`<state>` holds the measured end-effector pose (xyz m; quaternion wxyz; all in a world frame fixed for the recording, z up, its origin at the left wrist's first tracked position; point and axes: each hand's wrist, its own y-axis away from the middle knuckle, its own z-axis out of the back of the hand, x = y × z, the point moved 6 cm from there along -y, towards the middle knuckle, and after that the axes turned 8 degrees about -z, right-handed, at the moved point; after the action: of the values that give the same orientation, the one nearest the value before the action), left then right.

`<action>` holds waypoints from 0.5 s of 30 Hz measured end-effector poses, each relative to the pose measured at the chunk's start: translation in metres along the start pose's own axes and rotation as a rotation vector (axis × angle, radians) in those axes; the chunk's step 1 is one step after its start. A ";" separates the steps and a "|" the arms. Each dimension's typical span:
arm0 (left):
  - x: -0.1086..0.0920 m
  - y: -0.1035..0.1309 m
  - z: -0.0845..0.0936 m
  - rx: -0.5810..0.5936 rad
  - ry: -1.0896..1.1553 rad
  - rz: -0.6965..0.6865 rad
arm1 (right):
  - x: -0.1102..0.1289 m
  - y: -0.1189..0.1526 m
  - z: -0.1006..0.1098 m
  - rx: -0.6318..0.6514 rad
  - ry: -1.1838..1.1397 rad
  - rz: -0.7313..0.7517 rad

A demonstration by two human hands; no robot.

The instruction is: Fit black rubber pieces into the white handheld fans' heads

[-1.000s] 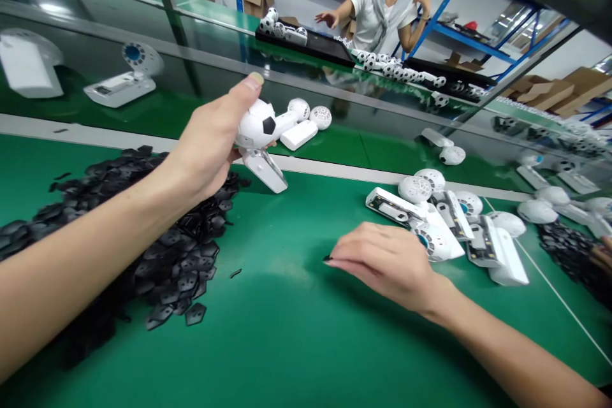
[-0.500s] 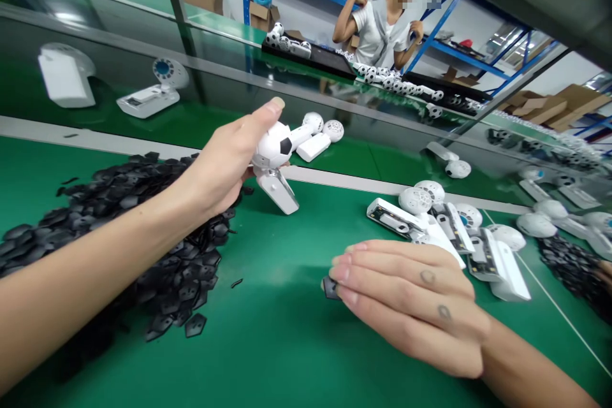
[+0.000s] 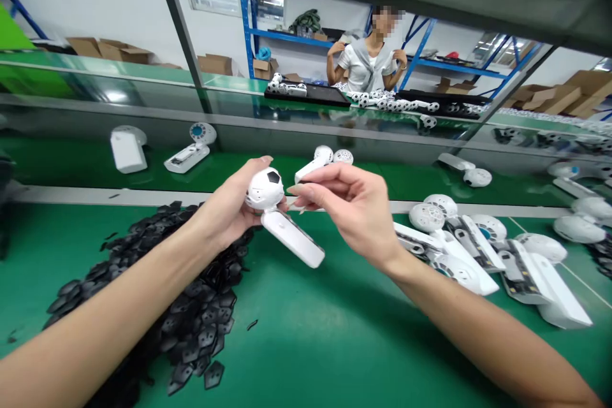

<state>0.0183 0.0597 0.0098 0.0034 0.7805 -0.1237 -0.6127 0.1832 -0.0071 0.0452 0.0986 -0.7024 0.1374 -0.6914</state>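
Observation:
My left hand (image 3: 239, 204) is closed around the round head of a white handheld fan (image 3: 294, 239), whose flat handle slants down to the right. One black pentagon patch shows on its football-like head. Beside the head, my right hand (image 3: 351, 210) has its thumb and fingertips pinched together, almost touching it. The black pentagon piece seen in these fingers a moment earlier is hidden behind them now. Under my left forearm spreads a heap of black pentagon pieces (image 3: 205, 331).
Several white fans (image 3: 471, 248) lie in a group at the right. More fans, such as one with a blue centre (image 3: 189, 156), rest beyond the pale strip (image 3: 143, 196). Across the bench a person (image 3: 368, 64) has both hands raised near the shoulders.
My right hand has risen from near the green table, carrying the black pentagon piece, to the fan head. My left hand has turned the fan slightly. The view has shifted.

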 end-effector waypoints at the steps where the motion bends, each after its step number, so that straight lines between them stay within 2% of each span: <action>1: 0.002 0.002 -0.001 -0.022 0.041 0.038 | -0.008 -0.003 -0.003 0.023 -0.039 -0.079; 4: 0.005 0.006 -0.006 -0.069 0.116 0.098 | -0.023 -0.005 -0.005 0.052 -0.103 -0.177; 9: 0.009 0.010 -0.010 -0.112 0.160 0.121 | -0.029 -0.005 -0.003 0.059 -0.148 -0.245; 15: 0.012 0.013 -0.012 -0.087 0.147 0.128 | -0.029 -0.006 -0.004 0.098 -0.112 -0.238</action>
<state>0.0304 0.0434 0.0036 0.0854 0.8129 -0.1460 -0.5572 0.1792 0.0079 0.0197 0.0575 -0.7456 0.0134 -0.6638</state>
